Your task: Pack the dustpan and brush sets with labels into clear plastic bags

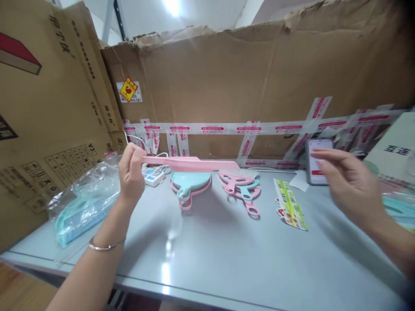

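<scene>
My left hand is closed round the handle of a pink dustpan, seen edge-on and raised over the table. Behind and below it, a mint dustpan lies on top of a pink one. To their right is a small pile of hand brushes in pink and mint with pale bristles. My right hand hovers at the phone, fingers stretched out in front of its screen and holding nothing. Whether a fingertip touches the glass I cannot tell.
Left on the grey table lies a clear plastic bag with mint items. A white power strip sits behind. A green-yellow printed packet lies near the phone. Cardboard walls enclose the back and left; a pale box stands right.
</scene>
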A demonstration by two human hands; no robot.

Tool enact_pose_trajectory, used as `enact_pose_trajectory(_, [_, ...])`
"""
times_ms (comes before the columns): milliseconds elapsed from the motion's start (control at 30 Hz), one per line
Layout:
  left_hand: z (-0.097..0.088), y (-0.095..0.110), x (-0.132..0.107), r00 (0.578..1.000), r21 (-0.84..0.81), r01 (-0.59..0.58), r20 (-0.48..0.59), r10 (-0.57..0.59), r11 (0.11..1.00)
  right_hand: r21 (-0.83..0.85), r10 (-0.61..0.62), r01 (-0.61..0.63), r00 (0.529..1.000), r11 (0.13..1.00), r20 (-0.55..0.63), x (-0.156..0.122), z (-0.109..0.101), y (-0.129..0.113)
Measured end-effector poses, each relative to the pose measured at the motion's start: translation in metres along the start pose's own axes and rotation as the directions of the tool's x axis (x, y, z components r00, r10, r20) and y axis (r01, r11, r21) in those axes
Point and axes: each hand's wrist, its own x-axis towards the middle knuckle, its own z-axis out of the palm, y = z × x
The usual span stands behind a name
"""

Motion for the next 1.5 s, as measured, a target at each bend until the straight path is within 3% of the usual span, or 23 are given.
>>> enact_pose_trajectory(133, [0.024,0.012,-0.004,0.998,-0.26,0.005,0.056,0.01,0.965,0.262,0.019,-0.075,0.978,0.962,0.209,-0.001,0.04,-0.042])
enact_pose_trajectory(200, [0.038,0.021,-0.006,0.991,-0.334,0.085,0.127,-0.044,0.939,0.325,0.071,-0.223,0.905,0.919,0.42,-0.007,0.058,-0.06])
enact_pose_trajectory(267, [0.051,0.03,-0.008,0.978,-0.365,0.148,0.191,-0.081,0.919,0.367,0.091,-0.406,0.765,0.837,0.638,-0.015,0.074,-0.074])
enact_pose_trajectory(333, [0.063,0.036,-0.009,0.964,-0.387,0.196,0.243,-0.106,0.901,0.4,0.036,-0.564,0.608,0.722,0.793,-0.025,0.087,-0.084])
enact_pose_trajectory(433, [0.08,0.034,-0.009,0.937,-0.388,0.282,0.308,-0.165,0.877,0.344,-0.088,-0.739,0.363,0.58,0.928,-0.04,0.094,-0.089])
enact_pose_trajectory(467, [0.085,0.03,-0.009,0.922,-0.375,0.317,0.338,-0.19,0.871,0.301,-0.107,-0.774,0.293,0.557,0.95,-0.043,0.092,-0.089])
enact_pose_trajectory(500, [0.089,0.025,-0.009,0.901,-0.354,0.353,0.376,-0.214,0.866,0.272,-0.106,-0.796,0.256,0.54,0.961,-0.047,0.09,-0.088])
enact_pose_trajectory(533, [0.093,0.02,-0.009,0.879,-0.333,0.391,0.412,-0.241,0.858,0.264,-0.08,-0.811,0.262,0.522,0.962,-0.049,0.086,-0.086])
enact_pose_trajectory(567, [0.096,0.013,-0.01,0.856,-0.315,0.434,0.435,-0.278,0.844,0.276,-0.033,-0.819,0.301,0.503,0.953,-0.051,0.082,-0.083])
enact_pose_trajectory(633, [0.099,0.002,-0.013,0.792,-0.291,0.561,0.461,-0.4,0.775,0.336,0.096,-0.819,0.424,0.465,0.901,-0.055,0.075,-0.076])
enact_pose_trajectory(733, [0.095,-0.004,-0.021,0.594,-0.168,0.762,0.567,-0.571,0.625,0.426,0.252,-0.781,0.573,0.457,0.78,-0.059,0.072,-0.065])
enact_pose_trajectory(800, [0.088,0.0,-0.029,0.46,0.002,0.796,0.649,-0.606,0.606,0.456,0.287,-0.727,0.646,0.513,0.707,-0.06,0.075,-0.06])
enact_pose_trajectory(867, [0.08,0.007,-0.038,0.412,0.116,0.76,0.675,-0.612,0.64,0.463,0.284,-0.674,0.696,0.575,0.659,-0.06,0.08,-0.056])
enact_pose_trajectory(967, [0.069,0.015,-0.054,0.438,0.134,0.728,0.663,-0.607,0.672,0.454,0.265,-0.626,0.727,0.634,0.633,-0.061,0.086,-0.053])
enact_pose_trajectory(1133, [0.062,0.013,-0.082,0.483,0.075,0.769,0.583,-0.653,0.635,0.404,0.23,-0.513,0.789,0.757,0.57,-0.07,0.084,-0.046])
enact_pose_trajectory(1300, [0.059,0.01,-0.096,0.552,0.07,0.747,0.488,-0.676,0.661,0.236,0.23,-0.349,0.879,0.907,0.418,-0.07,0.079,-0.031])
enact_pose_trajectory(1400, [0.058,0.007,-0.095,0.558,0.079,0.734,0.496,-0.665,0.675,0.072,0.199,-0.233,0.927,0.97,0.316,-0.062,0.083,-0.017])
enact_pose_trajectory(1500, [0.057,0.006,-0.094,0.541,0.093,0.732,0.523,-0.659,0.675,-0.094,0.12,-0.095,0.942,0.991,0.313,-0.054,0.093,-0.006])
